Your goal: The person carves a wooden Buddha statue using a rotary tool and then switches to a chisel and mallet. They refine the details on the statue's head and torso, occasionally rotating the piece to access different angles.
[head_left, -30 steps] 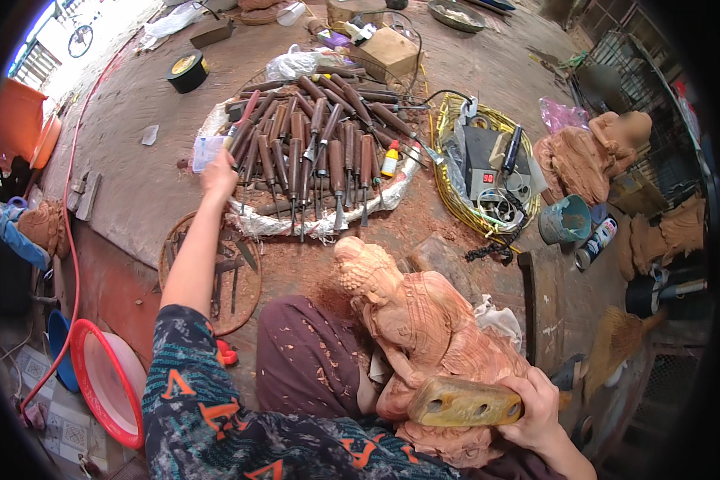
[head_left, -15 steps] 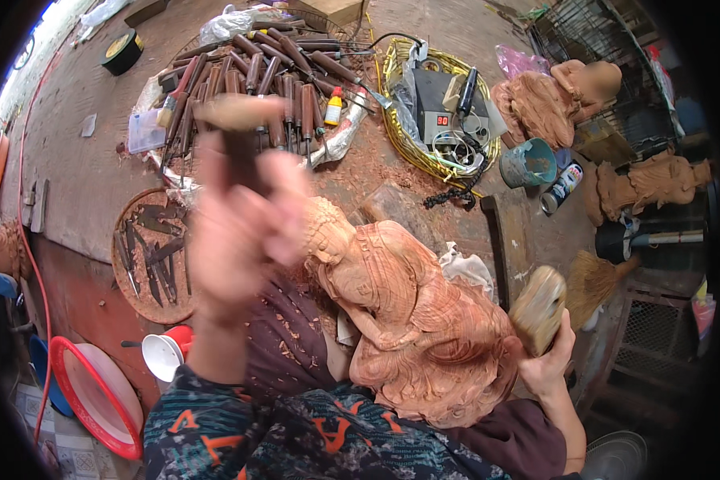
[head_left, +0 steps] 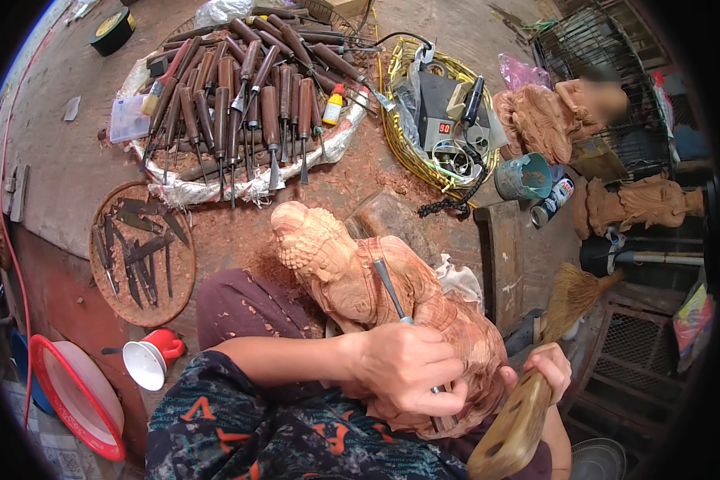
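A reddish wooden carving of a seated figure (head_left: pixel 360 280) with a curly-textured head leans across my lap. My left hand (head_left: pixel 408 364) is closed round a chisel (head_left: pixel 389 288), its metal blade reaching up over the figure's chest. Whether the tip touches the wood I cannot tell. The butt of the chisel shows below my fingers, over the carving's lower part. In my right hand (head_left: pixel 548 368) is a wooden mallet (head_left: pixel 512 428), a worn block with a dark hole in its side. It hangs tilted beside the chisel's butt, apart from it.
Many wooden-handled chisels (head_left: pixel 268 112) fill a round basket ahead. Left of my knee lies a tray of blades (head_left: pixel 148 308). A red-and-white mug (head_left: pixel 144 364) and red-rimmed basin (head_left: pixel 48 352) stand lower left. A yellow basket (head_left: pixel 392 128) holds a control box; other carvings (head_left: pixel 640 200) stand right.
My left hand has come down from near the chisel pile to the carving, where it now holds a chisel. My right hand has turned the mallet downward, toward the chisel's butt.
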`<state>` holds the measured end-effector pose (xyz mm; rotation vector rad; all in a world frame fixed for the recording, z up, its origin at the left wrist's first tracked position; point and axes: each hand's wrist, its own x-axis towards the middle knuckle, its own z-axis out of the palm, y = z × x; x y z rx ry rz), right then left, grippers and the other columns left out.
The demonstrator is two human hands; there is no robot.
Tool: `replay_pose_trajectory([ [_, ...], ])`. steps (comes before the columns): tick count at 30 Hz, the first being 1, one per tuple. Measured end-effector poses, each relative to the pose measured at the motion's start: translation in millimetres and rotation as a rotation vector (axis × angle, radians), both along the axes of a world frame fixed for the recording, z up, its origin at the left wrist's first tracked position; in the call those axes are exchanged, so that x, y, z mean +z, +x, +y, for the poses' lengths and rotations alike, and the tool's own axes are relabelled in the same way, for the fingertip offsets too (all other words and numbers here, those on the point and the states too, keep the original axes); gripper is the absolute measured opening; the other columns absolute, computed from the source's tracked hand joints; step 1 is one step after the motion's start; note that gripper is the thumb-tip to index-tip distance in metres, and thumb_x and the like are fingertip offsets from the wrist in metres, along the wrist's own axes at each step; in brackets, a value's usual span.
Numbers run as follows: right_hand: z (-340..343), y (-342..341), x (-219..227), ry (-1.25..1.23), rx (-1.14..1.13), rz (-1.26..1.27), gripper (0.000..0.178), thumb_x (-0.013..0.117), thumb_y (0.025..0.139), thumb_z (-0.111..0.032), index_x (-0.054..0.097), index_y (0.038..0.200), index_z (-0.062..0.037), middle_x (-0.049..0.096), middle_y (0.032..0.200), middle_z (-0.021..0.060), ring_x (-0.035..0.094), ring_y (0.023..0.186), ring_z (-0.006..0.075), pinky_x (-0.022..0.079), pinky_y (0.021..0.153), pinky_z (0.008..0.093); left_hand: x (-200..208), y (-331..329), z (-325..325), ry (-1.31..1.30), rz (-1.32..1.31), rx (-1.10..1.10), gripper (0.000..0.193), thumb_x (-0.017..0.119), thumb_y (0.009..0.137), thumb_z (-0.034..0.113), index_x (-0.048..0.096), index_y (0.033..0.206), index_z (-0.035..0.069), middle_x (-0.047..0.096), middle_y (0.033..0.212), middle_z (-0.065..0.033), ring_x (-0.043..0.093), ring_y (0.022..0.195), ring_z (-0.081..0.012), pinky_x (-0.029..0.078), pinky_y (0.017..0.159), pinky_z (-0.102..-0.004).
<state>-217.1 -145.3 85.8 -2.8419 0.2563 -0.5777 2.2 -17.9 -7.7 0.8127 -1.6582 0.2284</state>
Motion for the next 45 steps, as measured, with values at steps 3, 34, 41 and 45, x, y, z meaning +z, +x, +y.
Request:
replay_pose_trajectory([
  [3,1,0,5,-0.034,0.052,0.026,0.047,0.082,0.074,-0.018,0.05,0.107,-0.0113,0.047,0.066,0.0045,0.049,0.05,0.0197,0.039,0.044,0.0301,-4,1,0,-0.003,0.025,-0.001,0.021,0.067,0.081,0.026,0.056,0.074,0.01,0.032,0.059,0.0047,0.039,0.048,-0.0089,0.027,0.043,-0.0225],
  [34,-2,42,8,-0.098,0.19,-0.052,0.041,0.073,0.08,-0.009,0.044,0.109,-0.0071,0.044,0.065,0.0041,0.043,0.049,0.0187,0.037,0.043,0.0321,-20,16,-9,-0.148,0.122,0.013,0.024,0.068,0.083,0.027,0.056,0.076,0.008,0.034,0.058,0.0047,0.038,0.047,-0.0096,0.026,0.041,-0.0235],
  [41,-3,36,-3,-0.017,0.173,0.064,0.038,0.086,0.068,-0.02,0.054,0.085,-0.0082,0.054,0.069,0.0045,0.055,0.054,0.0201,0.043,0.046,0.0297,25,48,-3,0.385,-0.126,0.612,0.019,0.067,0.067,0.023,0.06,0.08,0.012,0.041,0.058,0.0036,0.046,0.048,-0.01,0.033,0.041,-0.0252],
  [45,-2,43,-3,0.033,0.269,0.251,0.025,0.071,0.066,-0.026,0.064,0.084,-0.0095,0.067,0.099,0.0086,0.062,0.074,0.0236,0.048,0.055,0.0299,11,104,-57,1.088,-0.06,0.756,0.021,0.067,0.082,0.029,0.061,0.086,0.01,0.066,0.07,-0.0121,0.067,0.064,-0.0293,0.052,0.055,-0.04],
])
